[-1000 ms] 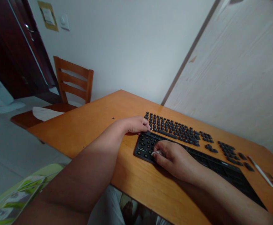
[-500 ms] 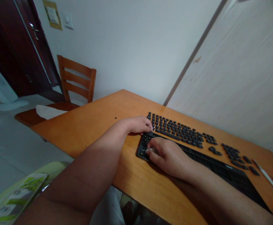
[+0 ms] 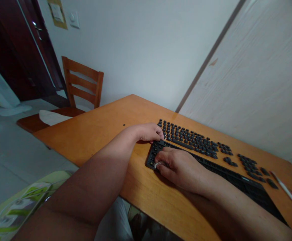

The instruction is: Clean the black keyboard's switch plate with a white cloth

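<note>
A black keyboard base (image 3: 149, 161) with its keycaps off lies along the table's front side. My right hand (image 3: 174, 164) rests over its left end, fingers pinched on a small white wad that looks like tissue or cotton, pressed to the base. At the far left corner of the base is my left hand (image 3: 149, 132), its fingers curled together beside the nearest keycaps. A small white bit shows at those fingertips, but what they grip is hidden. Behind the base, the loose black keycaps (image 3: 186, 135) are laid out in keyboard order.
A white pen-like stick (image 3: 285, 189) lies at the right of the wooden table (image 3: 105, 129). One tiny dark piece (image 3: 124, 125) sits left of the keycaps. A wooden chair (image 3: 83, 82) stands beyond the left edge, and a wall borders the far side.
My right hand has shifted slightly left on the base, with the white wad nearer its front left corner. My left hand stays at the far corner.
</note>
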`<state>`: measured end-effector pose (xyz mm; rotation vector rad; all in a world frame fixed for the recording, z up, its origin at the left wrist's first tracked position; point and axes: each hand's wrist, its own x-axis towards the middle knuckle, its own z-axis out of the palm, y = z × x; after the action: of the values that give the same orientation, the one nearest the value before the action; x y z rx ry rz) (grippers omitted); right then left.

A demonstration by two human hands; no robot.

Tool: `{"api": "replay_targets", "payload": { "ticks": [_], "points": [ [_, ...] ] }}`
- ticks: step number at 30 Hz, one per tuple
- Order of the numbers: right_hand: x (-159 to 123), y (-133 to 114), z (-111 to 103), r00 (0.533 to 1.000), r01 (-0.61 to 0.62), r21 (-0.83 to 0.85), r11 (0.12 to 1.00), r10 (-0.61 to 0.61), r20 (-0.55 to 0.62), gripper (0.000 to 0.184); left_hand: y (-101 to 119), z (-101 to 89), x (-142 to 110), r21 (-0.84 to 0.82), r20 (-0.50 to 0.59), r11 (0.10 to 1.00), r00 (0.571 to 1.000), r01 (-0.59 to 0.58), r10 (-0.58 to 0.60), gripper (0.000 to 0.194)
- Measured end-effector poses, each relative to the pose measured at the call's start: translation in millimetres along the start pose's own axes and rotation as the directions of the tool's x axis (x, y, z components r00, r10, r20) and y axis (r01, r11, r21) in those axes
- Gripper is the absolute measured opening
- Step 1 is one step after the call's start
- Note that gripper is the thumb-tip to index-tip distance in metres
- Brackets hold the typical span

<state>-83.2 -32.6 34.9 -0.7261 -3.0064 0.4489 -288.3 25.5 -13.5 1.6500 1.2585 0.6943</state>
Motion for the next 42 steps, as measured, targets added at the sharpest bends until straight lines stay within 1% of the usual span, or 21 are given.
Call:
{"api": "replay_targets", "payload": {
  "ticks": [3,6,8,11,15,18,21,23,26,29,32,35,39,42],
  "points": [
    [0.2,4.8,-6.3,1.0,-0.016,0.031,0.999,0.015,0.027,0.011,-1.5,0.3,0.9,0.0,0.008,1.0,1.0,-0.006,0.006,0.019],
    [1.1,6.3,-7.8,0.999,-0.045,0.039,0.998,0.045,-0.007,0.01,-3.6,0.9,2.2,0.0,0.009,1.0,1.0,-0.014,0.014,0.02],
    [1.9,3.6,-5.6,0.999,-0.031,0.025,0.999,0.032,-0.023,0.01,-4.3,0.9,2.6,-0.003,0.003,1.0,1.0,-0.017,0.017,0.021],
    [3.1,-1.6,-3.2,1.0,0.005,-0.009,1.0,-0.005,-0.007,0.011,-4.3,0.3,2.6,-0.003,0.003,1.0,1.0,-0.015,0.015,0.021],
    [4.4,-1.4,-9.2,0.998,0.017,-0.011,1.0,-0.016,0.06,0.015,-5.4,-0.6,3.3,0.002,0.018,1.0,1.0,-0.018,0.018,0.021],
    [6.4,0.2,-13.6,0.999,0.016,-0.002,1.0,-0.016,0.04,0.015,-6.8,-0.7,4.3,-0.007,0.023,1.0,0.999,-0.026,0.027,0.021],
    [9.9,-2.3,-11.1,0.998,0.067,-0.002,0.998,-0.067,-0.015,0.018,-6.1,-0.6,4.2,-0.025,0.025,0.999,0.999,-0.03,0.03,0.02],
    [12.7,-5.4,-7.1,0.993,0.114,-0.012,0.993,-0.114,-0.03,0.021,-4.4,-0.4,3.2,-0.031,0.023,0.999,1.0,-0.019,0.02,0.02],
    [16.4,-9.0,-3.1,0.985,0.17,-0.028,0.985,-0.17,-0.018,0.025,-2.1,0.3,1.5,-0.02,0.014,1.0,1.0,-0.007,0.008,0.02],
    [17.8,-9.4,-4.7,0.98,0.198,-0.029,0.98,-0.197,0.021,0.025,-2.0,0.7,1.1,-0.017,0.018,1.0,1.0,-0.005,0.006,0.021],
    [16.1,-7.3,-9.1,0.975,0.216,-0.035,0.976,-0.213,0.06,0.022,-3.0,0.1,2.1,-0.014,0.026,1.0,1.0,-0.01,0.011,0.02],
    [12.0,-3.5,-11.4,0.973,0.224,-0.049,0.973,-0.221,0.069,0.022,-2.3,-0.8,2.4,0.009,0.035,1.0,0.999,-0.018,0.017,0.02],
    [5.2,1.3,-10.0,0.977,0.203,-0.05,0.978,-0.198,0.079,0.02,1.5,-0.8,-0.4,0.031,0.026,0.999,0.999,-0.022,0.021,0.02],
    [0.1,2.6,-8.9,0.981,0.187,-0.053,0.981,-0.183,0.071,0.023,3.9,-0.2,-2.4,0.047,0.012,0.999,1.0,-0.019,0.019,0.021]
  ]
}}
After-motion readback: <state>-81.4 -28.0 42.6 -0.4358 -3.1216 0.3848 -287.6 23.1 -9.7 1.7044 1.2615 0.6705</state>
